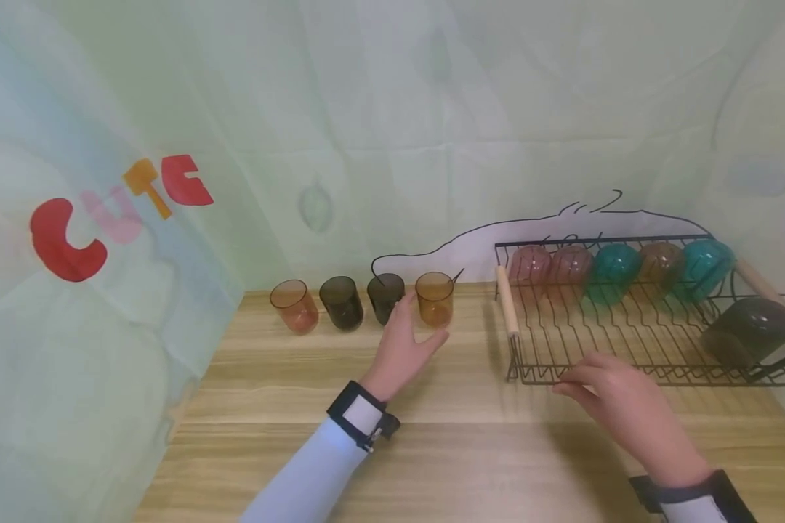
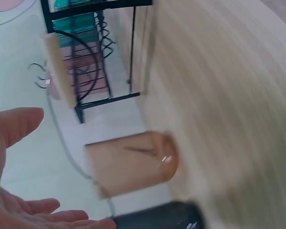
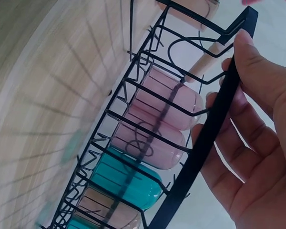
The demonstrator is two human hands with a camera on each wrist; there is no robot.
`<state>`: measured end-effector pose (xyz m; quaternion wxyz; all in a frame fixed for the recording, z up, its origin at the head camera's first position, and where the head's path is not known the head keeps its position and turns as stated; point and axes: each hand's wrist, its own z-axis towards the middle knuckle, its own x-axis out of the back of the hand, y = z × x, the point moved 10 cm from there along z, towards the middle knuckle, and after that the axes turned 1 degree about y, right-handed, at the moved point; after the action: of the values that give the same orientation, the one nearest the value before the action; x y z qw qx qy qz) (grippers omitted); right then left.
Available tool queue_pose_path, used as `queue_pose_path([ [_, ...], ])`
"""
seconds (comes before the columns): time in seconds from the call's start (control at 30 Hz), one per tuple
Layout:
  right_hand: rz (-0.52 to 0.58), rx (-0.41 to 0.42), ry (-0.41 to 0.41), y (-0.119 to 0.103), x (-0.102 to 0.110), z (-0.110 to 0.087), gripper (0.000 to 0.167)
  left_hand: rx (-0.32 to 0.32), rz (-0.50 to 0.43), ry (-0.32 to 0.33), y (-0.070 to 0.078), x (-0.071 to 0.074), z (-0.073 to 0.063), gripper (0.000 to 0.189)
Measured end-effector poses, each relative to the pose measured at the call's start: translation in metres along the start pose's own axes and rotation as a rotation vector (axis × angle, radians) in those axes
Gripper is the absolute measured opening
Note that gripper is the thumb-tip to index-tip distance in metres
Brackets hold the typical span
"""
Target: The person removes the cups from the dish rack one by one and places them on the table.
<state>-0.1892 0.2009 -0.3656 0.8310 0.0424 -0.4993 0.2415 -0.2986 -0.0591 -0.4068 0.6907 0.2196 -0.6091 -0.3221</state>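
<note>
My left hand [image 1: 402,352] reaches toward a row of glasses at the back of the table, thumb spread from its fingers. Its fingertips overlap a dark grey glass [image 1: 382,294], while an upright amber glass [image 1: 435,301] stands just right of them. In the left wrist view, the amber glass [image 2: 133,162] lies beyond the gap between thumb and fingers. At the front of a black wire dish rack [image 1: 539,382], my right hand [image 1: 618,410] has its fingers curled. The right wrist view shows thumb and fingers holding the rack's flat front rail [image 3: 214,124].
Another dark glass [image 1: 341,305] and a reddish glass [image 1: 296,309] stand to the left. Upside-down glasses fill the rack's back row, including a teal glass [image 1: 615,269] and a pink glass [image 1: 530,265]. A dark glass [image 1: 749,330] leans at its right end. A printed curtain [image 1: 392,145] hangs behind.
</note>
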Motion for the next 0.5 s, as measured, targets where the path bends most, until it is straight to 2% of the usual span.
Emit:
queue_pose_path([
  [0.13,0.006,-0.018,-0.034,0.003,0.002,0.002,0.014,-0.018,0.013,-0.002,0.002,0.019,-0.017,0.087],
  [0.27,0.004,-0.057,-0.021,0.016,0.017,0.008,0.018,-0.029,0.043,0.004,0.001,0.035,-0.032,0.087],
  [0.4,-0.057,-0.138,-0.004,0.045,0.041,0.015,0.029,-0.056,0.088,0.021,0.0,0.047,-0.043,0.086],
  [0.5,-0.138,-0.261,-0.029,0.077,0.056,0.016,0.044,-0.059,0.109,0.02,-0.004,0.052,-0.051,0.086],
])
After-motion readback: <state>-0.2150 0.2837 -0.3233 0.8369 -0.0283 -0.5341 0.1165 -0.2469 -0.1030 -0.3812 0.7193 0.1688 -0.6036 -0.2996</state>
